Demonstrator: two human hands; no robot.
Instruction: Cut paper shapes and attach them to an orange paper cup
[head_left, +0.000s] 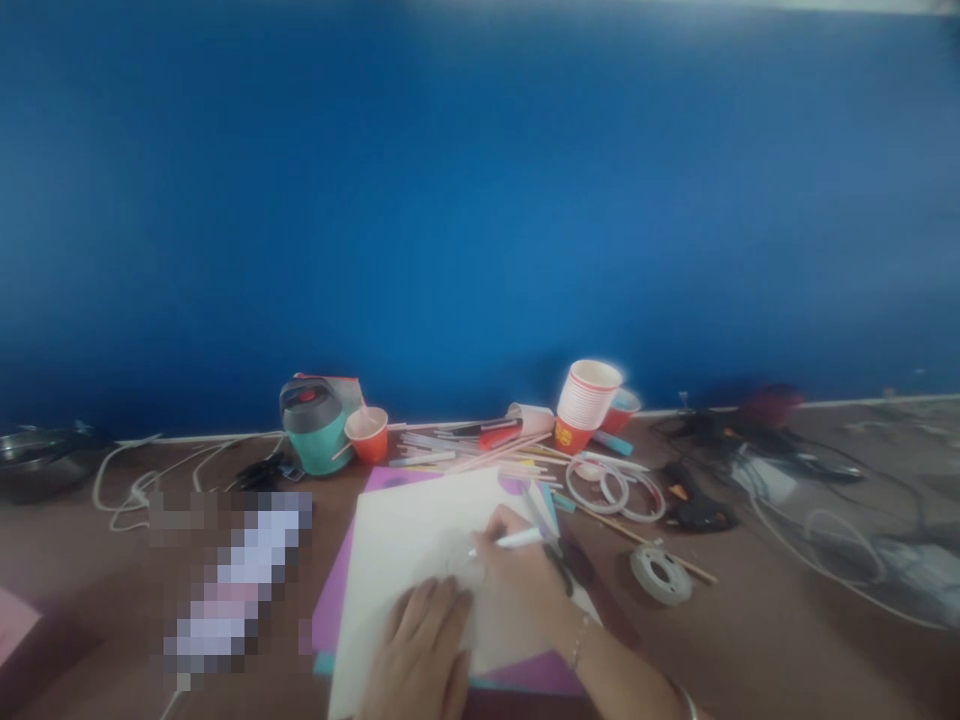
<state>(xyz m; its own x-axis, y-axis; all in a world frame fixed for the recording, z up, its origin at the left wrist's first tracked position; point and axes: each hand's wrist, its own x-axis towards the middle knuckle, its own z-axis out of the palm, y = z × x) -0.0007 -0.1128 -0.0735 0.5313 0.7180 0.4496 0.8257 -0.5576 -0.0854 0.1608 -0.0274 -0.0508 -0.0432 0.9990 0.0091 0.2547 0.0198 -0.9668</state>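
Note:
My right hand (514, 560) grips a white pen (517, 540), its tip at the middle of a white sheet of paper (390, 540). Faint marks show on the sheet near the tip, too blurred to make out. Flat on the lower part of the same sheet lies my left hand (424, 640), fingers stretched out and holding nothing. Purple paper (330, 610) and a bit of blue paper stick out from under the white sheet. Partly hidden behind my right hand, scissors (551, 540) appear to lie on the paper's right edge.
Behind the paper stand a teal flask (319, 440), an orange paper cup (367, 437) and a stack of paper cups (585, 405). Several thin sticks lie between them. To the right are tape rolls (660, 575), a black glue gun (697, 505) and cables. A blurred-out strip (236, 580) lies left.

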